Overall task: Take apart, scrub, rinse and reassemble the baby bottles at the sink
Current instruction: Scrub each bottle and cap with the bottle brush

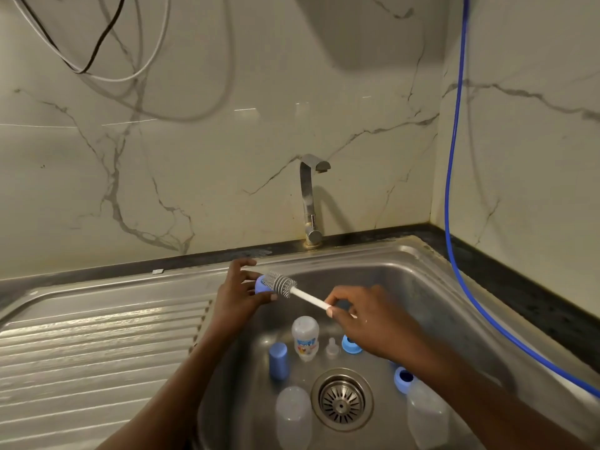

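The left hand [238, 292] is over the sink's [422, 303] back left corner. Its thumb and curled fingers grip a small blue part [259, 286], and the forefinger is raised above it. The right hand [370, 323] is to the right, above the basin. Its thumb and fingertips pinch the white handle of the brush [292, 289] near the low end.

The brush's long axis slants from lower right to upper left. The grey bristle head points at the left hand and lies against the blue part.

On the basin floor, a printed bottle [305, 337] lies with its long axis running front to back, the narrow end nearer the camera. A blue cap [278, 360] is just left of it. A clear nipple [331, 347] and a blue ring [351, 345] are to its right. A second ring [403, 379] sits right of the drain [341, 397]. Two clear bottles flank the drain, one on the left [293, 414] and one on the right [427, 414]; whether they stand or lie, I cannot tell.

The tap [310, 199] rises behind the sink, and a blue hose [454, 190] hangs at the right.
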`<state>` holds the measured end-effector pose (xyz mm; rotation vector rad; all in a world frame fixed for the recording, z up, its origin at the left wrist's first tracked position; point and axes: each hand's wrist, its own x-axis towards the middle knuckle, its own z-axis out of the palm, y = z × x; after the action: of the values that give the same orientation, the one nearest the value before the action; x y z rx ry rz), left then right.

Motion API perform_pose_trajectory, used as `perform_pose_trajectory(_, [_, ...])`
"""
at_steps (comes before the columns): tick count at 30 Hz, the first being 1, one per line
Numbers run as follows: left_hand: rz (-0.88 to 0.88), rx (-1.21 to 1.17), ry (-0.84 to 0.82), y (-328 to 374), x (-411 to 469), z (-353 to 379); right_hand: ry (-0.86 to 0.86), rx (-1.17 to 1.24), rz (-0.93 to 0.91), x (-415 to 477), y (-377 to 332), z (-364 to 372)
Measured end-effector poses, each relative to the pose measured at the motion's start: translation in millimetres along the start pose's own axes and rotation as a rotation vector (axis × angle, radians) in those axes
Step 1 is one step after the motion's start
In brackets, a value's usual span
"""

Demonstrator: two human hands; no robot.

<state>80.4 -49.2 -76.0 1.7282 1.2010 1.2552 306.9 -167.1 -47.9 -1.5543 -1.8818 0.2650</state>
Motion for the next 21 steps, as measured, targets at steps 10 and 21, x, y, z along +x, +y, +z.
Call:
perform_pose_trajectory(10, [0.107,-0.019,0.094,11.5,-1.1,4.3,0.015,-0.085,0.016,7.4,5.0,7.6])
perform_pose_trajectory(21, [0.104,0.661,-0.315,-16.8,-5.0,13.3,0.145,0.137,0.099,15.5,30.3,8.2])
